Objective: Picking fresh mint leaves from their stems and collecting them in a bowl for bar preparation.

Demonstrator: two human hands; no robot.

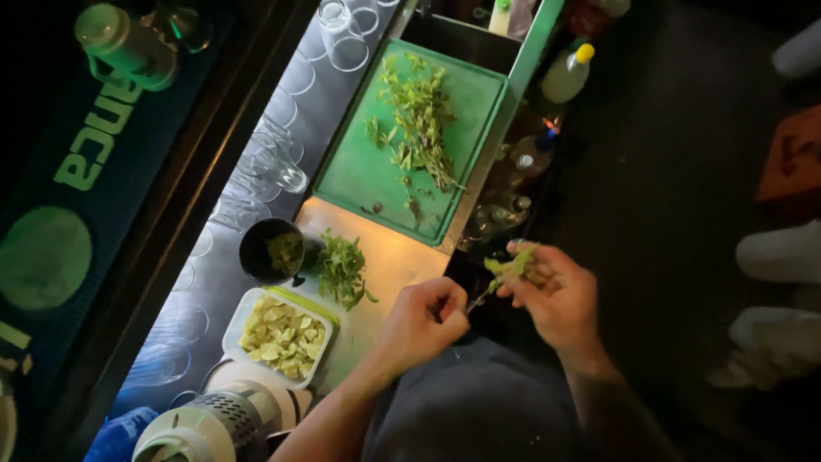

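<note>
My right hand [554, 295] holds a small bunch of green herb leaves [511, 265] at the counter's edge. My left hand [425, 318] is closed with its fingers pinching the lower stem of the same sprig. A pile of picked herb leaves [342, 269] lies on the steel counter [389, 257] just left of my hands. Beyond it, more herb stems [419, 120] are spread over a green cutting board [359, 175].
A dark cup [272, 251] with leaves inside stands beside a white tub of cut lime pieces [280, 335]. Several clear glasses [282, 162] line the counter's left side. A white appliance [214, 419] sits at the bottom left. Bottles [566, 73] stand right of the board.
</note>
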